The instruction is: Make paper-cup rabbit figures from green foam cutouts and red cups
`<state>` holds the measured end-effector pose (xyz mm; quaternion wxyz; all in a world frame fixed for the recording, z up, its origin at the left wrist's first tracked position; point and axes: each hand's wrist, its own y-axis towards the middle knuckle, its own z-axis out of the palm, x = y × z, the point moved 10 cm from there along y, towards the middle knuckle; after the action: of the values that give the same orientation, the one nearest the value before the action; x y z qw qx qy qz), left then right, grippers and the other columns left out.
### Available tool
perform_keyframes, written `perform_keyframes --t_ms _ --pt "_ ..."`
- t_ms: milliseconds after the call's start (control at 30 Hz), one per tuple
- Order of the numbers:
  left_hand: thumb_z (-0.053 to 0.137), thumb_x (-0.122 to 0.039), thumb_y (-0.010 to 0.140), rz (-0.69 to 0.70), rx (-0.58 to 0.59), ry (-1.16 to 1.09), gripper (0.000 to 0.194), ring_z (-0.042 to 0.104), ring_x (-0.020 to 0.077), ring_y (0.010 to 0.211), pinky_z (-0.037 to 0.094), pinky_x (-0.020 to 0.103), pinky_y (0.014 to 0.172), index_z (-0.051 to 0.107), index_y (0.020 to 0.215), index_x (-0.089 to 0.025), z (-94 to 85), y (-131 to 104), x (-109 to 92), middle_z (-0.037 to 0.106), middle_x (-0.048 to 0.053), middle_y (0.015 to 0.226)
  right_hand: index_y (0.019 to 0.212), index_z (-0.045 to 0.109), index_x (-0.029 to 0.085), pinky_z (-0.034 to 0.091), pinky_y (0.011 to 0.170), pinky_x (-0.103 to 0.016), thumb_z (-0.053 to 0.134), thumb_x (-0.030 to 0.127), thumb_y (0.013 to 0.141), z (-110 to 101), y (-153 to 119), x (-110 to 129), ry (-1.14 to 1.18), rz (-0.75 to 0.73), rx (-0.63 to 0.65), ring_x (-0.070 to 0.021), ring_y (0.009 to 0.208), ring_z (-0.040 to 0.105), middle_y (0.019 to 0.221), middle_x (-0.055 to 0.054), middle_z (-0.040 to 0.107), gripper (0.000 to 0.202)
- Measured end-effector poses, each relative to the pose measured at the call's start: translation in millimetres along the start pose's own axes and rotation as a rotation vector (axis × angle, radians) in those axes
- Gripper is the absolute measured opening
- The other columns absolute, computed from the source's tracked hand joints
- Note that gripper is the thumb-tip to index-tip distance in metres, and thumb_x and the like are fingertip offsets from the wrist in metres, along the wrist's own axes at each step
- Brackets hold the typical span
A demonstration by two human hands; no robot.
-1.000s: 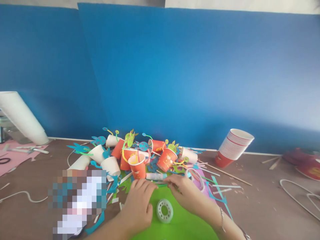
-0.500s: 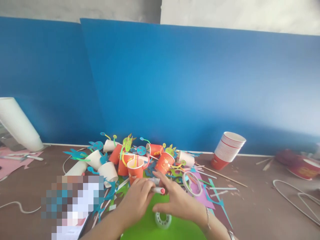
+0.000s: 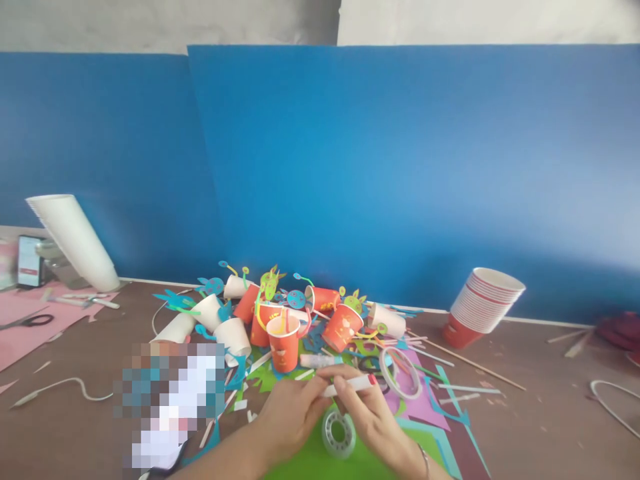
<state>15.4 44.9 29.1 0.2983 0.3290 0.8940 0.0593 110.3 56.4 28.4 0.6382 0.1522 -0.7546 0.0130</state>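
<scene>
A white marker with a red end [image 3: 356,385] is held between my two hands above the green paper [image 3: 313,460]. My left hand [image 3: 293,410] closes around its left part. On the right part, the thumb and fingers of my right hand [image 3: 369,417] are wrapped, and the red tip points right. Just below the hands a clear tape roll [image 3: 339,433] lies on the green paper. Beyond them rests a pale glue stick-like tube [image 3: 317,361], close to an orange paper cup [image 3: 284,343] with strips in it.
Several decorated paper cups [image 3: 233,337] lie in a pile behind the hands. A larger tape ring [image 3: 401,373] sits on purple paper among scraps. A cup stack [image 3: 485,300] leans at right, a white stack [image 3: 75,240] at left. Scissors [image 3: 37,321] lie on pink paper.
My right hand, spread open beside the marker before, has closed on it together with the left. The view has turned left, so the table things appear shifted to the right.
</scene>
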Motion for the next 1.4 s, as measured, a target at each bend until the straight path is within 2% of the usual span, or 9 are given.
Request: perform_keyframes --t_ms 100,200,333,567,700,867,1033,1167,1400 --pt "0.037 -0.033 0.095 -0.132 0.036 0.033 0.026 0.066 0.0210 0.076 0.047 0.027 0.062 0.050 0.115 -0.022 -1.6 1 14 0.070 0.003 0.089 0.083 0.068 0.017 0.038 0.050 -0.026 0.049 0.056 0.087 -12 6 -1 0.040 0.046 -0.074 -0.0127 0.051 0.042 0.054 0.002 0.047 0.043" --pt "0.034 -0.007 0.087 -0.296 0.112 0.199 0.041 0.065 0.0220 0.083 0.048 0.030 0.070 0.046 0.124 -0.020 7.5 -4 38 0.069 0.007 0.098 0.072 0.066 0.017 0.029 0.044 -0.024 0.049 0.057 0.086 -41 11 -1 0.094 0.068 -0.262 -0.0105 0.045 0.034 0.046 0.005 0.041 0.046" --pt "0.041 0.004 0.072 -0.222 0.150 0.388 0.062 0.056 0.0263 0.106 0.043 0.040 0.092 0.044 0.130 -0.017 22.8 -6 46 0.060 0.012 0.119 0.066 0.063 0.018 0.024 0.043 -0.024 0.052 0.057 0.083 -61 14 -6 0.159 0.076 -0.387 -0.0097 0.042 0.030 0.044 0.006 0.039 0.044" --pt "0.046 -0.027 0.093 -0.054 0.009 0.253 0.026 0.053 0.0275 0.101 0.042 0.044 0.089 0.055 0.116 -0.019 9.4 -5 14 0.060 0.011 0.109 0.065 0.060 0.018 0.023 0.044 -0.025 0.054 0.051 0.084 -57 18 -10 0.150 0.036 -0.336 -0.0098 0.044 0.031 0.046 0.006 0.040 0.038" --pt "0.078 -0.057 0.061 -0.116 0.123 0.039 0.070 0.051 0.0323 0.105 0.041 0.048 0.092 0.056 0.114 -0.017 31.5 -8 6 0.058 0.011 0.111 0.066 0.062 0.017 0.021 0.044 -0.025 0.056 0.049 0.084 -58 19 -12 0.194 0.057 -0.331 -0.0095 0.043 0.031 0.044 0.006 0.040 0.037" --pt "0.082 -0.044 0.061 -0.190 0.190 -0.047 0.055 0.052 0.0289 0.098 0.043 0.045 0.088 0.059 0.104 -0.018 52.0 -11 7 0.060 0.007 0.103 0.086 0.065 0.018 0.021 0.041 -0.022 0.060 0.042 0.082 -67 23 -5 0.497 0.147 -0.370 -0.0088 0.043 0.031 0.046 0.007 0.044 0.025" --pt "0.080 -0.038 0.064 -0.157 0.201 -0.077 0.054 0.053 0.0287 0.100 0.042 0.045 0.092 0.058 0.109 -0.018 52.8 -12 5 0.060 0.008 0.107 0.076 0.060 0.018 0.023 0.039 -0.018 0.068 0.029 0.072 -58 30 -1 0.854 0.371 -0.229 -0.0072 0.045 0.036 0.056 0.005 0.048 0.015" --pt "0.079 -0.036 0.064 -0.135 0.192 -0.075 0.053 0.054 0.0284 0.100 0.043 0.045 0.091 0.058 0.110 -0.020 50.6 -12 4 0.061 0.007 0.107 0.096 0.062 0.021 0.033 0.044 -0.021 0.055 0.045 0.086 -55 18 -6 0.587 0.315 -0.119 -0.0127 0.056 0.051 0.070 -0.001 0.061 0.027" --pt "0.079 -0.031 0.064 -0.099 0.178 -0.098 0.056 0.053 0.0283 0.102 0.043 0.045 0.092 0.057 0.114 -0.019 50.4 -14 2 0.059 0.009 0.109 0.079 0.061 0.021 0.037 0.055 -0.028 0.041 0.048 0.093 -54 -10 -18 -0.079 0.162 -0.049 -0.0152 0.058 0.045 0.060 0.002 0.048 0.036"
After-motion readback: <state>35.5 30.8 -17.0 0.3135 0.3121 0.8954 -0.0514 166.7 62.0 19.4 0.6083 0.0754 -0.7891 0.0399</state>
